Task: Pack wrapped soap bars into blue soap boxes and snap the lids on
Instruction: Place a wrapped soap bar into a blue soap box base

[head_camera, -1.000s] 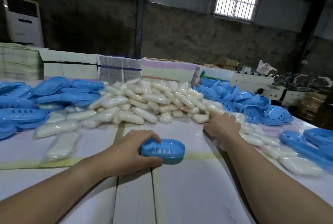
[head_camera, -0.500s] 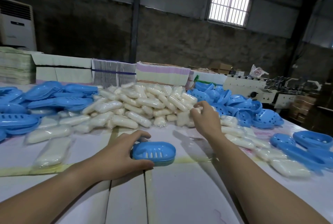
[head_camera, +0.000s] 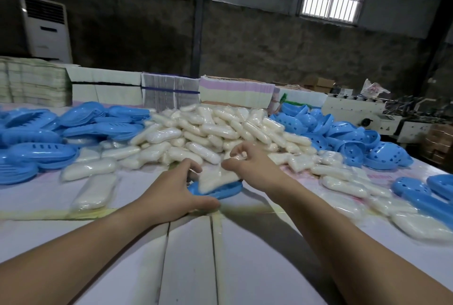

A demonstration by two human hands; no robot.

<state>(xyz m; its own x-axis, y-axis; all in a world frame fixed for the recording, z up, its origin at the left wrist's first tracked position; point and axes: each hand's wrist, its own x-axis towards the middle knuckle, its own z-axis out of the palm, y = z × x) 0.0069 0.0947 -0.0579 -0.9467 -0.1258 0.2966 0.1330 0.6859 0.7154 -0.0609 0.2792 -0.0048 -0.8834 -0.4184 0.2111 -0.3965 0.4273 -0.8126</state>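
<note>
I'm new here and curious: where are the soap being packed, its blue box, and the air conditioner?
wrapped soap bar (head_camera: 215, 178), head view, middle of wrapper.
blue soap box (head_camera: 229, 189), head view, right rim.
air conditioner (head_camera: 46, 27), head view, front panel.

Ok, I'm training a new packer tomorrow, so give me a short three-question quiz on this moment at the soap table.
1. True or false: the right hand holds a wrapped soap bar over the blue tray.
2. What does the left hand do? A) steadies the tray B) lifts a lid C) rests idle on the table
3. Fill in: the big soap pile lies ____ the tray, away from the person.

Key: 1 true; 2 A; 3 behind
</note>
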